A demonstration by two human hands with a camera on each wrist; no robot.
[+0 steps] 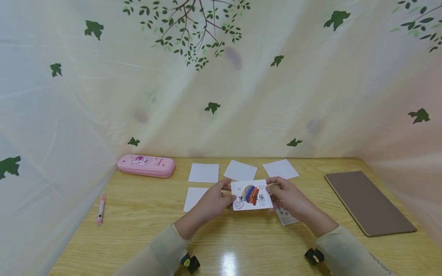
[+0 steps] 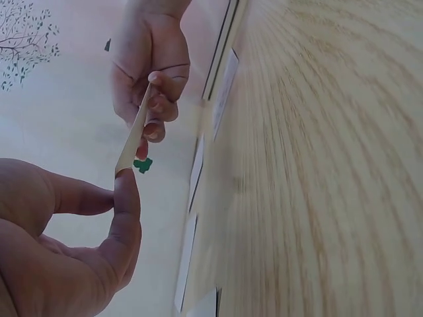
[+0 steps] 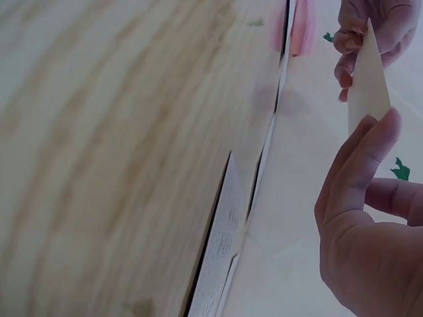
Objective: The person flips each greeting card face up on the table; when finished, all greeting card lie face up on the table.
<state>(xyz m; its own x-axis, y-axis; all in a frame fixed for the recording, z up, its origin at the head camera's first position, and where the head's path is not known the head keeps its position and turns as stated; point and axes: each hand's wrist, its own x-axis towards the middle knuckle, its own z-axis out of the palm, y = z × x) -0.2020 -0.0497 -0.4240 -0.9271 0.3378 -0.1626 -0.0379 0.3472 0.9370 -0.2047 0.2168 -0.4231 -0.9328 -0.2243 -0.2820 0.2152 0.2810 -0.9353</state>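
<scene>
Between both hands a white greeting card [image 1: 246, 205] is held up off the table, its face towards the head camera. It bears a blue, orange and red picture, dark characters and drawn hearts. My left hand [image 1: 213, 199] pinches the card's left edge between thumb and fingers. At the opposite edge my right hand [image 1: 289, 197] pinches it the same way. Both wrist views show the card edge-on, as a thin pale sheet [image 2: 135, 135] between the two hands. Beneath the right hand lies a printed card [image 1: 286, 217], partly covered by that hand.
Behind the hands lie white cards, at left [image 1: 203, 173], middle [image 1: 239, 171] and right [image 1: 281, 169]; another card [image 1: 194, 197] is partly behind the left hand. A pink pencil case [image 1: 146, 166] and a pink-and-white pen [image 1: 101, 209] lie left, a brown notebook [image 1: 369, 203] right. A patterned curtain [image 1: 172, 115] hangs behind.
</scene>
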